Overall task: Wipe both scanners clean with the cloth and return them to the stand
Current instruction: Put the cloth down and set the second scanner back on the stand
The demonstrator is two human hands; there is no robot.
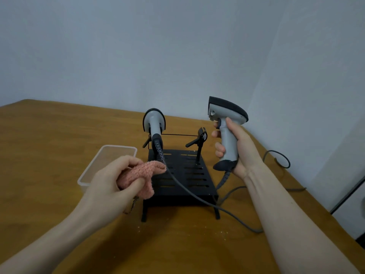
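A black slotted stand [189, 175] sits on the wooden table [49, 135]. One grey scanner [154, 123] rests in the stand's left cradle, its coiled cable trailing forward over the stand. The right cradle [201, 136] holds nothing. My right hand [235, 147] grips the handle of the second grey scanner [227, 123], held upright in the air to the right of the stand. My left hand [112, 178] holds a bunched pink cloth [142, 175] just left of the stand's front, near the first scanner's cable.
A clear plastic container [110, 159] lies on the table behind my left hand. Grey cables [276, 159] run across the table to the right of the stand. The table's right edge slants close to my right forearm, with a white cabinet [353, 198] beyond.
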